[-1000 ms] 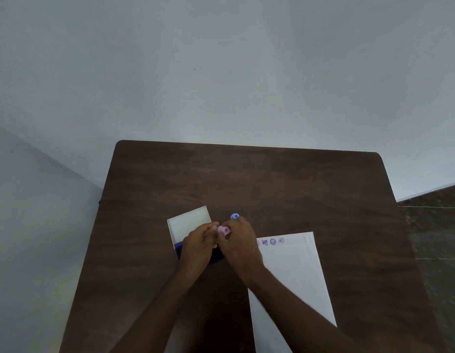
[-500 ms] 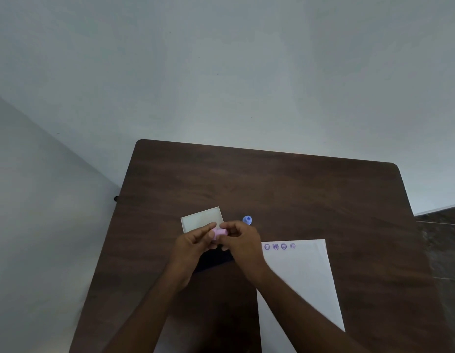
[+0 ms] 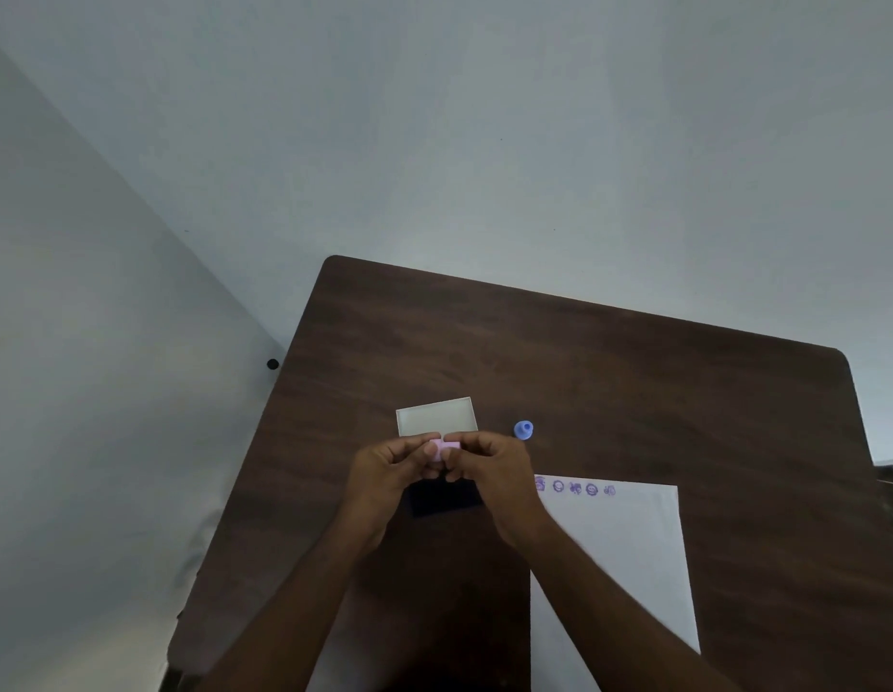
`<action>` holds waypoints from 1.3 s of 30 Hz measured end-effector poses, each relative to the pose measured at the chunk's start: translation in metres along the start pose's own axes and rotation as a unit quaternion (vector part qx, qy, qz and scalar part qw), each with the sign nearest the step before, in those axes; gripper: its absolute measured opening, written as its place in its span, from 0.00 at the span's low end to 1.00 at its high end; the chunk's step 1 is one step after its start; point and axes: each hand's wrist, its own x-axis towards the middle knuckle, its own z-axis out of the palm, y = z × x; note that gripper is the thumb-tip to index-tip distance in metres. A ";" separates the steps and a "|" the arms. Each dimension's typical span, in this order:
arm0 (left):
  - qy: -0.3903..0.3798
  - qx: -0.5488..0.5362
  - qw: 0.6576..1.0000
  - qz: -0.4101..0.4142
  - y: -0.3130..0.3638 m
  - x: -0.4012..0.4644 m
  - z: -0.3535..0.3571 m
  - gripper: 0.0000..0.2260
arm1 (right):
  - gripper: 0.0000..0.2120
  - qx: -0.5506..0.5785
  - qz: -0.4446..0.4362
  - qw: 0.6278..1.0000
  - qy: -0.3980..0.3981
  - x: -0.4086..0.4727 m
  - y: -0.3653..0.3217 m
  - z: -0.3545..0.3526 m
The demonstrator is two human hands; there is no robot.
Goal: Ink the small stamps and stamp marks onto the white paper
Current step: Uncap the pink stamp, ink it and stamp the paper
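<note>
Pinching a small pale-pink stamp [image 3: 442, 448], left hand [image 3: 384, 474] and right hand [image 3: 489, 469] grip opposite ends.

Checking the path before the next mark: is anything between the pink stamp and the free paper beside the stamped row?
Nothing visible. Both hands, left hand and right hand, hold the pink stamp above the ink pad; only bare table separates it from the white paper.

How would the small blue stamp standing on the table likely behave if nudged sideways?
The blue stamp looks tiny and plastic, so probably very light. It stands alone on the smooth wooden table, so it may slide or tip. Its round shape suggests it could roll once toppled.
</note>
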 end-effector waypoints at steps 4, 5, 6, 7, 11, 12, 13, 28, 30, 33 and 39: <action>0.000 -0.021 1.000 -0.002 -0.002 -0.002 -0.004 0.10 | 0.07 0.008 -0.016 1.000 -0.008 -0.003 -0.004 0.003; 0.000 -0.027 1.000 -0.004 -0.003 -0.002 -0.005 0.10 | 0.08 0.009 -0.019 1.000 -0.008 -0.003 -0.005 0.004; 0.001 -0.034 0.999 -0.005 -0.004 -0.002 -0.005 0.11 | 0.08 0.007 -0.020 1.000 -0.008 -0.003 -0.005 0.004; 0.002 -0.040 0.999 -0.006 -0.004 -0.002 -0.006 0.11 | 0.08 0.004 -0.020 1.000 -0.008 -0.003 -0.005 0.005; 0.003 -0.050 0.999 -0.011 -0.006 -0.002 -0.006 0.13 | 0.08 -0.003 -0.017 1.000 -0.010 -0.002 -0.005 0.006; 0.006 -0.056 0.998 -0.015 -0.007 -0.002 -0.006 0.13 | 0.08 -0.003 -0.016 1.000 -0.009 -0.002 -0.004 0.006; 0.010 -0.063 0.998 -0.019 -0.007 -0.002 -0.006 0.12 | 0.08 -0.004 -0.015 1.000 -0.008 -0.002 -0.004 0.006; 0.011 -0.078 0.997 -0.016 -0.009 -0.011 -0.022 0.15 | 0.06 0.036 -0.005 0.999 -0.008 -0.005 -0.007 0.004; 0.014 -0.103 0.994 -0.027 -0.010 -0.012 -0.023 0.15 | 0.08 0.039 -0.002 0.999 -0.004 -0.005 -0.007 0.005; 0.008 -0.122 0.992 -0.039 -0.012 -0.013 -0.025 0.16 | 0.08 0.033 0.009 0.999 -0.003 -0.005 -0.006 0.006; 0.073 -0.036 0.994 -0.072 -0.029 -0.018 -0.042 0.14 | 0.05 0.026 0.040 0.999 0.001 -0.004 0.000 0.006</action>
